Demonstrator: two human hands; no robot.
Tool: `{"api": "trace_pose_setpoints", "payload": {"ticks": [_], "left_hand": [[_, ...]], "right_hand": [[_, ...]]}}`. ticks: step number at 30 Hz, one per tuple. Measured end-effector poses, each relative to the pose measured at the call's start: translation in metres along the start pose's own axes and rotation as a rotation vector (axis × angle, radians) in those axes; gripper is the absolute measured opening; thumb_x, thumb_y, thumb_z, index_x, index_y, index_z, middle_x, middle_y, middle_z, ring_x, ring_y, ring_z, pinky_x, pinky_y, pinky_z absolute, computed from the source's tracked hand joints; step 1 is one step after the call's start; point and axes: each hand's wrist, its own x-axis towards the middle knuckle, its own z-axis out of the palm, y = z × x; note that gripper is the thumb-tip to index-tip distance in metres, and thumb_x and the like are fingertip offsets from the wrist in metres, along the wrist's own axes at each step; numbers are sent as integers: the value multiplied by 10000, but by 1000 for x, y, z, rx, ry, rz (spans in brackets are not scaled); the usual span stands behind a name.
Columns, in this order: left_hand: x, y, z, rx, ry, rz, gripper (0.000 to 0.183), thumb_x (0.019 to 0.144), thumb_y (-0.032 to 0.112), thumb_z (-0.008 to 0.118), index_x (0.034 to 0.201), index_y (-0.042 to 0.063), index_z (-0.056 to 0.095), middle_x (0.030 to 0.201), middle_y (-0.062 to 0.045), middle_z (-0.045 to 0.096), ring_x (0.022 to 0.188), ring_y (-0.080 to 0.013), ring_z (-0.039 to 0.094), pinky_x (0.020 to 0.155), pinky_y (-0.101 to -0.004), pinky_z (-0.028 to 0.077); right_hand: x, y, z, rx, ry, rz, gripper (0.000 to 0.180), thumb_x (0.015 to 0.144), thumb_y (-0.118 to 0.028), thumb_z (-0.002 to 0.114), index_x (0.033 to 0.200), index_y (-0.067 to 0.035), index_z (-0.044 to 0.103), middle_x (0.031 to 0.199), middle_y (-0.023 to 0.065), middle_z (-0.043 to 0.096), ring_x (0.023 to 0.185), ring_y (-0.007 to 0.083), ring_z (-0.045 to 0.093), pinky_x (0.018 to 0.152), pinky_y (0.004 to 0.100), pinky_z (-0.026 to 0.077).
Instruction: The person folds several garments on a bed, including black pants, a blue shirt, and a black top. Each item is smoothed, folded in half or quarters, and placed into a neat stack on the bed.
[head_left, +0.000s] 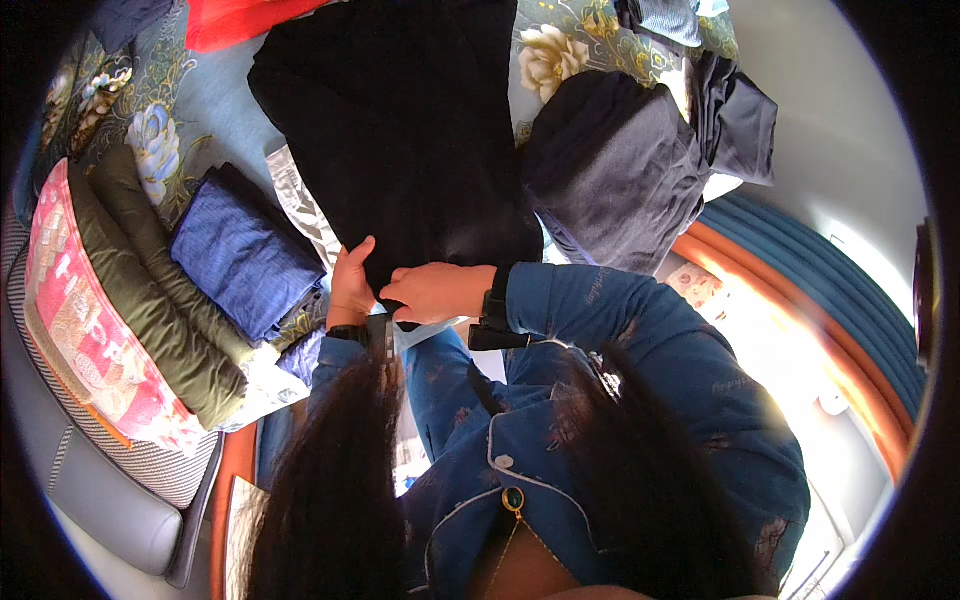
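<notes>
A large black garment (405, 127) is spread on a floral bed cover (202, 97) in front of me. My left hand (350, 281) grips its near left edge, thumb up. Across from it, my right hand (442, 291) pinches the same edge, its fingertips close to my left hand. The cloth between them hangs in a small dark corner. Just right of the black garment lies a dark grey garment (615, 165). Folded blue cloth (244, 251) sits to the left, with white fabric (300, 199) partly under the black garment.
Olive green cloth rolls (157, 292) and a pink patterned cloth (97, 322) lie at the far left, by a grey padded seat (112, 480). Red cloth (240, 19) is at the top. Black shiny fabric (731, 120) lies at the right, near a blue curtain (825, 277).
</notes>
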Motion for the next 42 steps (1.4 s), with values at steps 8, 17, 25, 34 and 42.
{"api": "trace_pose_setpoints", "payload": {"ticks": [8,17,25,34,42], "left_hand": [[-9,-31,-21,93,147,109,388,910,145,631,1271,50,526,1182,-78,625,1069,-240,613,926,-389,507],[-21,-54,-41,40,210,-37,358,956,145,545,1295,44,492,1199,-88,610,1070,-227,605,929,-379,496],[-19,-83,-61,89,186,63,355,929,147,619,1249,8,553,1133,-65,647,1019,-173,601,910,-313,473],[-26,-95,-75,826,484,254,348,890,239,641,1129,-12,609,963,-162,695,892,-258,669,791,-347,507],[-43,-55,-21,1035,657,733,413,844,48,634,1235,-7,513,1123,-153,556,1005,-262,569,877,-357,467]], "right_hand": [[2,19,-15,13,-126,73,460,916,-363,554,1214,-15,580,1113,228,628,1061,395,582,907,445,474],[38,47,-44,39,268,148,337,909,-268,599,1152,-36,631,992,169,692,931,301,672,796,353,536],[80,73,-80,263,480,143,472,895,-195,634,1329,-64,500,1061,142,644,885,229,643,787,326,521],[105,85,-88,293,466,258,643,893,-205,653,1456,-125,353,1256,170,539,1015,245,588,891,365,496],[13,130,-191,654,703,87,377,946,-168,599,1306,-83,526,1071,29,627,865,122,628,721,242,502]]}}
